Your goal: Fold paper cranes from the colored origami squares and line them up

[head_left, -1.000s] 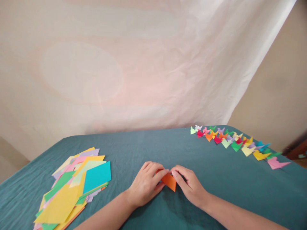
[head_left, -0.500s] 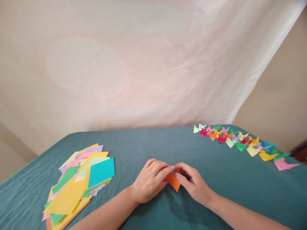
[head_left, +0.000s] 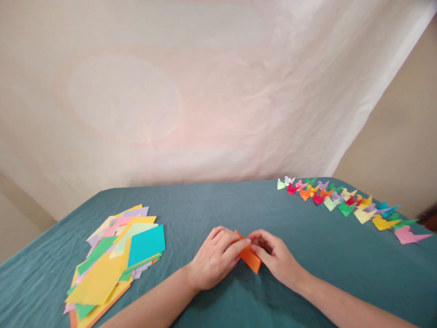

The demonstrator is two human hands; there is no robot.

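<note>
Between my hands is a small folded piece of orange paper (head_left: 251, 260), held at the front middle of the table. My left hand (head_left: 216, 258) is closed on its left side, with the index finger lying across the upper face. On the other side my right hand (head_left: 273, 255) pinches the right edge between thumb and bent fingers. One corner of the paper sticks up behind the left fingers, and another points down toward me. The left fingertips partly cover the paper, so its exact fold cannot be made out.
A loose pile of coloured paper sheets (head_left: 99, 282) lies at the left, a blue sheet (head_left: 146, 246) on top. Several small folded paper birds (head_left: 365, 214) stand in rows along the right side. Dark green cloth (head_left: 191, 205) covers the table, and a pale sheet (head_left: 211, 91) hangs behind.
The orange paper has shifted slightly right, and more of it shows, including its upper corner. My right fingers have moved a little along its edge. The whole view has shifted slightly.
</note>
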